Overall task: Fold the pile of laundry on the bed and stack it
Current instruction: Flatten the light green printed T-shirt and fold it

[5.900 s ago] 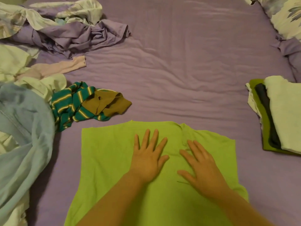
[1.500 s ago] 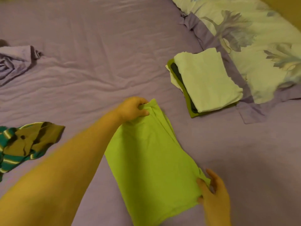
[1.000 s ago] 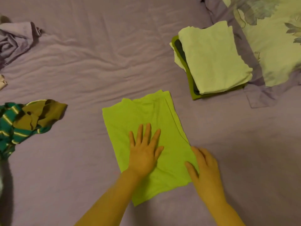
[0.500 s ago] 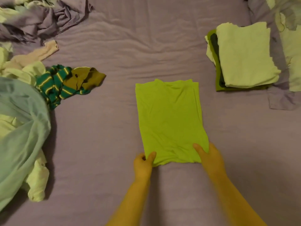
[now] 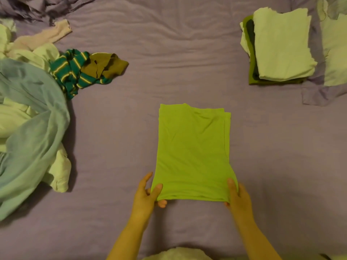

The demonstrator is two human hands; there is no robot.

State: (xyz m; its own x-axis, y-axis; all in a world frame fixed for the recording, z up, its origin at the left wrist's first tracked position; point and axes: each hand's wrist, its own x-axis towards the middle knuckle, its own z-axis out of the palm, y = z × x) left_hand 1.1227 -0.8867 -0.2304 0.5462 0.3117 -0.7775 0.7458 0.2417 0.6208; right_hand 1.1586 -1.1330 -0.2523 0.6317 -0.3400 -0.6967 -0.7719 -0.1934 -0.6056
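Pinching the near hem, the left hand (image 5: 146,194) takes the lime-green shirt (image 5: 193,152) at its near-left corner, thumb on top and fingers curled beneath, while the right hand (image 5: 238,199) grips the near-right corner the same way. That shirt lies flat in the middle of the bed (image 5: 187,72), already narrowed to a long panel, with its far edge slightly stepped where the layers do not quite meet. Judging by the grip, the step in hand is the crosswise fold: lift both corners evenly, carry the hem away to the far edge, and lay it down square so no layer slides out at the side. Keeping light tension between the hands should stop the soft knit from sagging in the middle. Farther off, at the right, the stack of folded clothes (image 5: 281,47) waits well apart from the shirt; at the left, the unfolded pile (image 5: 32,113) and a green striped garment (image 5: 75,72) remain to be done
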